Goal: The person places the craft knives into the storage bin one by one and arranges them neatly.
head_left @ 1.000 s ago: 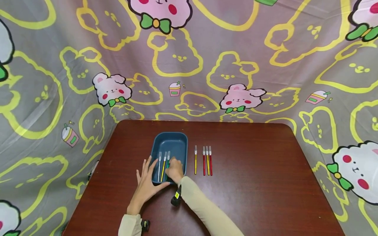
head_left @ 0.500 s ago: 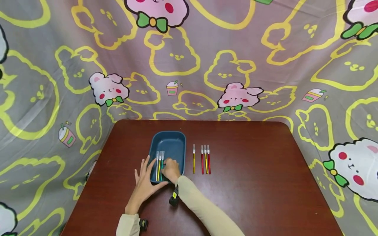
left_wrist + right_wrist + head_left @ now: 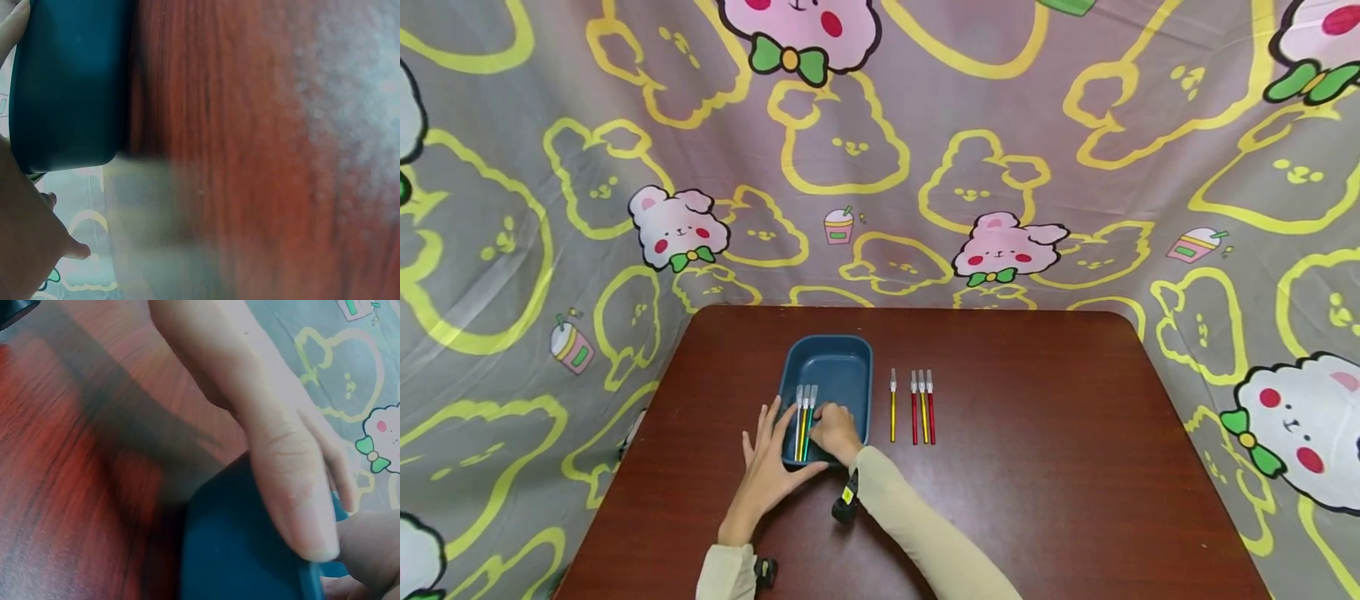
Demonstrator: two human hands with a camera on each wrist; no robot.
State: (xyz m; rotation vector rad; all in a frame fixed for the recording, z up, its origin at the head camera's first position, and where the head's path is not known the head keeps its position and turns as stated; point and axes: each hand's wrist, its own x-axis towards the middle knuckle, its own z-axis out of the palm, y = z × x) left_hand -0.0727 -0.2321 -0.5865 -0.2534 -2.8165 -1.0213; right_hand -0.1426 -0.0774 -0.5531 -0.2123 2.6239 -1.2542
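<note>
In the head view, three slim capped craft knives lie close together in the left part of a blue tray (image 3: 867, 383): a silver knife (image 3: 798, 427), a yellow knife (image 3: 803, 423) and a green knife (image 3: 808, 427). My right hand (image 3: 837, 430) is inside the tray with curled fingers at the green knife's handle; its fingertips are partly hidden. My left hand (image 3: 771, 465) spreads over the tray's front left corner, fingers along the left side and thumb at the front edge. In the right wrist view, the left thumb (image 3: 300, 506) rests on the rim.
Right of the tray, a single yellow craft knife (image 3: 892, 408) lies on the brown table (image 3: 1037, 467). Beside it is a row of a red knife (image 3: 914, 412), a yellow knife (image 3: 924, 412) and another red knife (image 3: 932, 412). A patterned curtain (image 3: 895, 167) surrounds the table.
The green and yellow knives in the tray have moved left against the silver one, closing the gaps. My right hand shifted slightly left with them. The left hand has stayed at the tray's corner.
</note>
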